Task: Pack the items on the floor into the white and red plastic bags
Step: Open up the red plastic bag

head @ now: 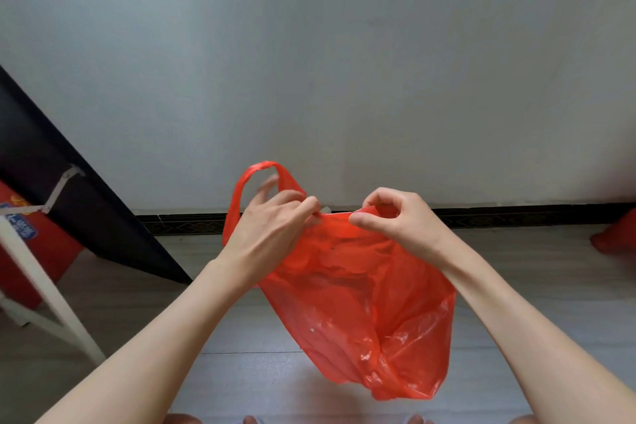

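1. Red plastic bag (361, 303): thin film, crinkled, hangs limp in the air in front of the person, above the grey floor (241, 372) and near the wall (309, 62). Judged very light and floppy, with no stiffness of its own.
2. Left hand (272, 227): thumb and fingers pinch the bag's rim near the left handle loop (254, 170), which stands up free above the hand.
3. Right hand (395, 217): fingers curled, pinching the rim on the other side. The hands are close together, so the mouth looks barely parted.
4. Handling: the film is probably slick and the layers cling. Grip at the rim or the handle loops, not the body, which would bunch or could tear.
5. Contents: it looks empty or nearly so; I can't tell for sure.
6. White bag and floor items: not in view. A red container (31, 251) sits under the dark table (69, 189) at left.
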